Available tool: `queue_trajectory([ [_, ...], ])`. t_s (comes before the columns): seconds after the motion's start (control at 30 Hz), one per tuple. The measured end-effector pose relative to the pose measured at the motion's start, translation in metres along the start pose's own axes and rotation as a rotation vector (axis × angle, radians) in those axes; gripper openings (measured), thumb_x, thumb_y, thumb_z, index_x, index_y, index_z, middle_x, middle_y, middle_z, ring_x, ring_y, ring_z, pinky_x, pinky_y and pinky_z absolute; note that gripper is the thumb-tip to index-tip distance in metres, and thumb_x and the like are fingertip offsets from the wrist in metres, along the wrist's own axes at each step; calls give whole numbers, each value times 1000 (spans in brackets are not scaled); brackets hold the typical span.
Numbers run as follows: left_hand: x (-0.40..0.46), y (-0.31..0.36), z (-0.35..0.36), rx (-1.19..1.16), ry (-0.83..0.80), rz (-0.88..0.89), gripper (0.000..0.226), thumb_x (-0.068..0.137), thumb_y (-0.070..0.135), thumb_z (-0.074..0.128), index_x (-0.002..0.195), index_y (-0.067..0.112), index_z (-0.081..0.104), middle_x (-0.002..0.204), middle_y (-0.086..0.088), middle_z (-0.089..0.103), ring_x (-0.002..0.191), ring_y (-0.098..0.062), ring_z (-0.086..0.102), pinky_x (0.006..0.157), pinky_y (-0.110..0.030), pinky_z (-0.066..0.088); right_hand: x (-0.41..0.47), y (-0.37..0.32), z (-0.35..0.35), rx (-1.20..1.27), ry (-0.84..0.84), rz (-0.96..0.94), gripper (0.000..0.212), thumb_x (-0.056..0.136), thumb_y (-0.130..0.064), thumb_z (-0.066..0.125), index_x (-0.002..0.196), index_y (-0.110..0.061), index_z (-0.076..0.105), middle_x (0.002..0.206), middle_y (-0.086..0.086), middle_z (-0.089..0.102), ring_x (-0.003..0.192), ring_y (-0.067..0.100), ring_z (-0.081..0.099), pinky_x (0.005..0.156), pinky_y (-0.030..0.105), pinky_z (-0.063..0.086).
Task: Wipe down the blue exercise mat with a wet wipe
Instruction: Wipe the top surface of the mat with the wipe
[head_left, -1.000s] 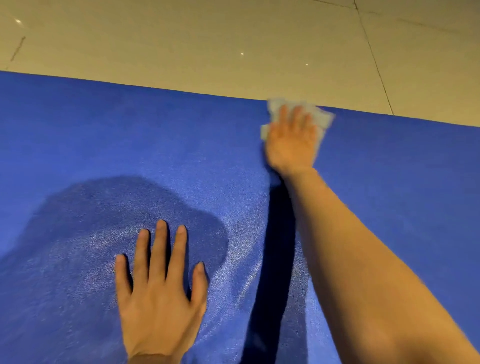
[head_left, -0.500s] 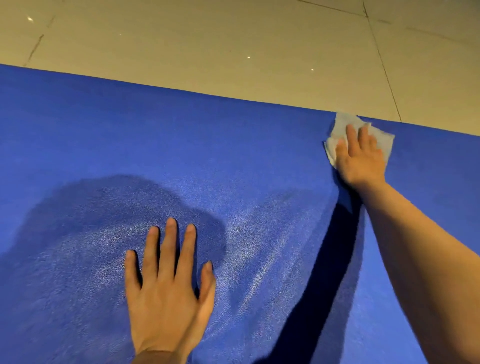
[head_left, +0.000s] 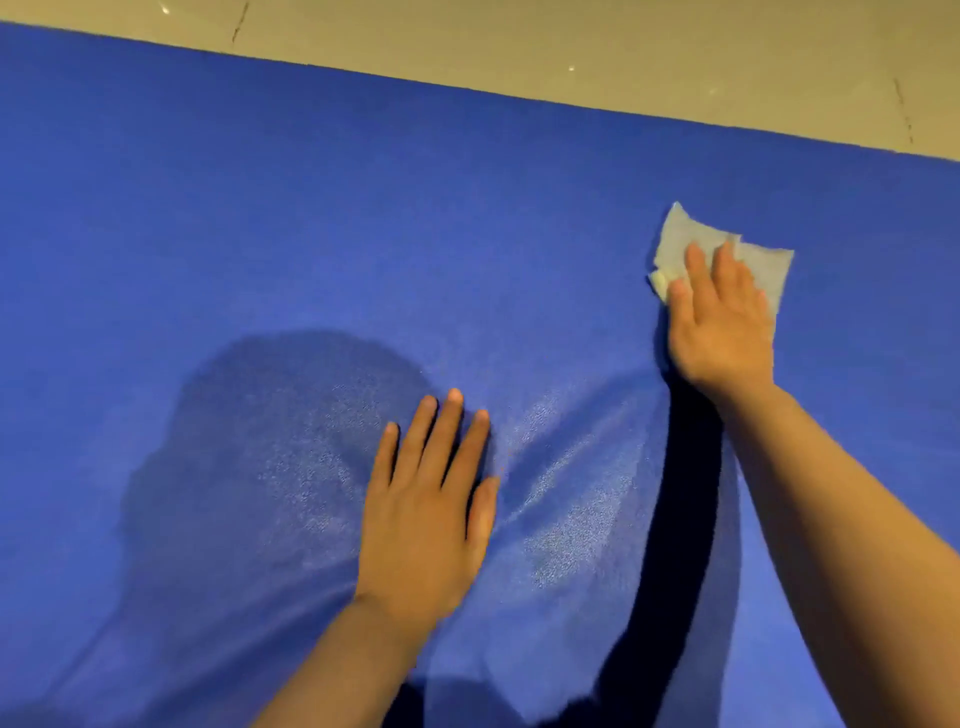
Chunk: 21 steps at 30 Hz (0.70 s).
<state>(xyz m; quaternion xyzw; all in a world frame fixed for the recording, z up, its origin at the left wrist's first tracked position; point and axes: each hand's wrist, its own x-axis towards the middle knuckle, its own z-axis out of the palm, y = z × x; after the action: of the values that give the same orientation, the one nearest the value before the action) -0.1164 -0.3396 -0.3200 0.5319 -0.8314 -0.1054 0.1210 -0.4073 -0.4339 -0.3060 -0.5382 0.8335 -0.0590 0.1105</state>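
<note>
Bracing near the camera: left hand (head_left: 423, 519) lies flat, palm down, on the blue mat (head_left: 260, 208). Fingers straight and slightly spread, thumb alongside the palm, gripping nothing. Left forearm enters from the bottom edge.

Around that hand the mat shows pale sheen streaks fanning out to its left and right; looks like a damp or scuffed texture, can't tell which. A rounded shadow of the person sits left of and beyond the left hand. A narrow dark shadow band runs between the two hands, following the right forearm up to the wrist.

Further out and to the right: right hand (head_left: 719, 322), arm extended from the lower right corner. Palm down, fingers straight and close together, pressing the wet wipe (head_left: 675, 244) flat against the mat. No curl around it, just pressure from above. Wipe is pale, crumpled, partly folded; it sticks out beyond the fingertips, past the thumb side, and a bit on the far right side of the hand. The part under the palm is hidden.

Hands are well apart, both in contact with the mat.

Beyond the right hand, bare mat continues to its far edge, which runs diagonally across the top of the view. Past that edge: beige tiled floor (head_left: 571, 36) with grout lines and a few small light glints.
</note>
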Motion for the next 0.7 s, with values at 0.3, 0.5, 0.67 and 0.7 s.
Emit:
queue_trajectory([
  [0.3, -129, -16, -48, -260, 160, -103, 32, 92, 23, 50, 104, 7, 76, 111, -6, 72, 103, -16, 61, 89, -31, 47, -147, -178, 52, 71, -254, -547, 70, 93, -44, 3, 151, -24, 36, 162, 3, 21, 150, 31, 12, 119, 44, 1],
  [0.5, -138, -60, -89, -195, 41, -255, 38, 92, 32, 44, 104, 10, 72, 108, -5, 70, 98, -17, 57, 84, -29, 43, -177, -157, 67, -23, -139, -499, 54, 93, -39, 32, 137, -19, 56, 144, 8, 52, 129, 35, 52, 109, 49, 23],
  [0.67, -156, -64, -73, -212, -84, -189, 43, 93, 34, 43, 115, 10, 70, 130, -8, 62, 121, -30, 54, 104, -36, 35, -140, -13, 10, -46, -158, 125, 65, 100, -57, 20, 157, -29, 4, 165, 1, -2, 151, 27, 0, 120, 50, 2],
  [0.7, -161, -60, -71, -221, -81, -187, 42, 93, 34, 43, 115, 11, 71, 132, -8, 61, 124, -29, 51, 107, -38, 32, -141, 0, 5, -42, -164, 173, 62, 102, -52, 21, 157, -29, 2, 165, 1, -5, 151, 27, -2, 120, 50, 1],
])
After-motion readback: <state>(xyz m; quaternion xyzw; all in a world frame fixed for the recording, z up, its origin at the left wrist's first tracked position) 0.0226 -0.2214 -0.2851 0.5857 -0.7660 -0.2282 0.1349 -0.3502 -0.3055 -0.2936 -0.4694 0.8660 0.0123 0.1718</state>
